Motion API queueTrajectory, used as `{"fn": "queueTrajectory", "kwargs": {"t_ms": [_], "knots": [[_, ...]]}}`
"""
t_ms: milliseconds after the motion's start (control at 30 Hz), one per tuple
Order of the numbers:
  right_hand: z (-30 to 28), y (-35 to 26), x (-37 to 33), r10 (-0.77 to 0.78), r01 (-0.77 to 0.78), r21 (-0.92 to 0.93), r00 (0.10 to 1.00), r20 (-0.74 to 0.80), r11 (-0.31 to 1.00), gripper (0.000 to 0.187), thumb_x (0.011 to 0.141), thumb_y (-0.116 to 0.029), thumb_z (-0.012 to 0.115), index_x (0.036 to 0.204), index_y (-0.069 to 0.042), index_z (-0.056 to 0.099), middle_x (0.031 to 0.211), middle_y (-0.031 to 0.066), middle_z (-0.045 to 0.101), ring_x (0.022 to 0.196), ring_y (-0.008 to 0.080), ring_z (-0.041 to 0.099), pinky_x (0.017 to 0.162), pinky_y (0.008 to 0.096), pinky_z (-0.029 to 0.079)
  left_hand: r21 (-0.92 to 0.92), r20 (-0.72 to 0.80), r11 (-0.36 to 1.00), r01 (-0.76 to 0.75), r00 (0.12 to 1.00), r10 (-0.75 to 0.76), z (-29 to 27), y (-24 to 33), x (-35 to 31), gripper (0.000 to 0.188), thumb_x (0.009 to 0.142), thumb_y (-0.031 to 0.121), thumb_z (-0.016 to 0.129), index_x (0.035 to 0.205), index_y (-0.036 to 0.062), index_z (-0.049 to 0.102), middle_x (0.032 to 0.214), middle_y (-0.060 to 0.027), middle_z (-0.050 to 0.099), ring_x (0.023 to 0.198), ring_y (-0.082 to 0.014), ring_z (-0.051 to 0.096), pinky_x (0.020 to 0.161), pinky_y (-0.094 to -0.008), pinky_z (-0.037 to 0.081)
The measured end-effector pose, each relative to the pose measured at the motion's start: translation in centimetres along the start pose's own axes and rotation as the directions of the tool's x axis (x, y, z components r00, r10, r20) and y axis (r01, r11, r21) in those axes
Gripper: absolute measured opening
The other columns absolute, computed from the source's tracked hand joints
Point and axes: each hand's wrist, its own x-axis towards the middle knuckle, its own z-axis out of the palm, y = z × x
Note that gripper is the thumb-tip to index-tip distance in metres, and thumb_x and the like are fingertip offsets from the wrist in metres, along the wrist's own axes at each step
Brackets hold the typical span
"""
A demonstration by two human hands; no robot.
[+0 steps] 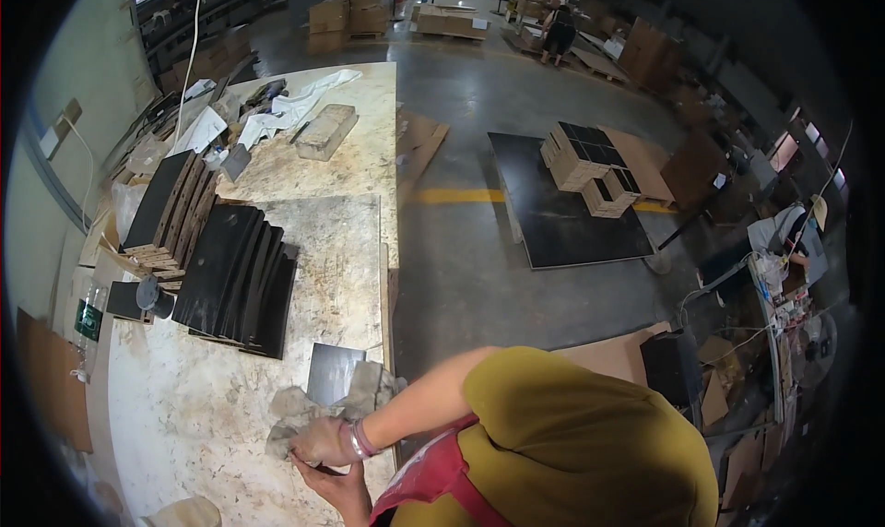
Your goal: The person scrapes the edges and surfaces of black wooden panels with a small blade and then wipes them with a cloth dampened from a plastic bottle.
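On the near part of the worktable, my right hand (pixel 323 441), with bracelets at the wrist, is closed on a crumpled grey-beige cloth (pixel 282 435). My left hand (pixel 343 490) meets it from below, thumb and fingers close to the cloth; its grip is partly hidden. More crumpled grey cloth (pixel 369 389) lies just beyond, beside and partly over a small dark flat panel (pixel 332 370). Whether these cloths are gloves or rags I cannot make out.
Black curved boards (pixel 226 273) stand stacked left, with more boards (pixel 166 204) behind and a dark cup (pixel 153 295) alongside. A wrapped block (pixel 326 131) and white cloth (pixel 304 103) lie farther off. On the right, a black panel (pixel 572 236) bears stacked blocks (pixel 576 153).
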Motion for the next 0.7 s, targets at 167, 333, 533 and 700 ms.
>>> {"fn": "queueTrajectory", "kwargs": {"t_ms": [167, 333, 533, 700], "knots": [[-5.4, 4.4, 2.3, -0.092, 0.058, -0.107, 0.934, -0.346, 0.993, 0.022, 0.080, -0.020, 0.059, 0.096, -0.005, 0.059, 0.072, 0.0163, 0.062, 0.067, 0.0311, 0.066, 0.054, 0.0435, 0.052, -0.010, -0.063, 0.999, 0.037, 0.997, -0.038, -0.1, 0.9, -0.4, 0.112, 0.060, -0.010, 0.076, 0.149, -0.0013, 0.009, 0.149, -0.0227, 0.023, 0.140, -0.0322, 0.026, 0.116, -0.0410, 0.021], [-3.4, -1.5, 0.3, 0.023, -0.073, 0.131, 0.938, 0.347, 0.989, 0.029, 0.089, -0.031, 0.047, 0.106, -0.012, 0.062, 0.106, 0.0125, 0.064, 0.093, 0.0260, 0.065, 0.089, 0.0444, 0.047, -0.296, -0.082, 0.954, -0.038, 0.997, 0.014, -0.2, -0.4, 0.2, 0.107, 0.055, 0.000, 0.085, 0.142, -0.0042, 0.023, 0.137, -0.0207, 0.036, 0.129, -0.0320, 0.040, 0.110, -0.0431, 0.032], [-14.1, 19.5, -3.4, 0.155, -0.289, -0.449, 0.938, -0.311, 0.846, 0.041, 0.088, -0.017, 0.058, 0.127, -0.004, 0.055, 0.127, 0.0191, 0.056, 0.118, 0.0309, 0.054, 0.102, 0.0394, 0.042, 0.158, -0.029, 0.983, -0.092, 0.995, 0.097, -0.7, 0.8, 0.6, 0.101, 0.055, 0.013, 0.087, 0.138, -0.0024, 0.032, 0.126, -0.0221, 0.047, 0.120, -0.0368, 0.046, 0.100, -0.0449, 0.038], [-17.5, 2.4, -1.2, 0.386, -0.360, -0.242, 0.920, 0.069, 0.901, 0.041, 0.088, -0.018, 0.057, 0.127, -0.006, 0.054, 0.104, 0.0186, 0.065, 0.095, 0.0248, 0.066, 0.079, 0.0375, 0.054, 0.430, -0.064, 0.894, -0.127, 0.983, 0.170, -1.6, 0.5, -0.2, 0.108, 0.055, 0.013, 0.089, 0.143, -0.0014, 0.027, 0.136, -0.0210, 0.043, 0.122, -0.0380, 0.045, 0.103, -0.0426, 0.039]]}}
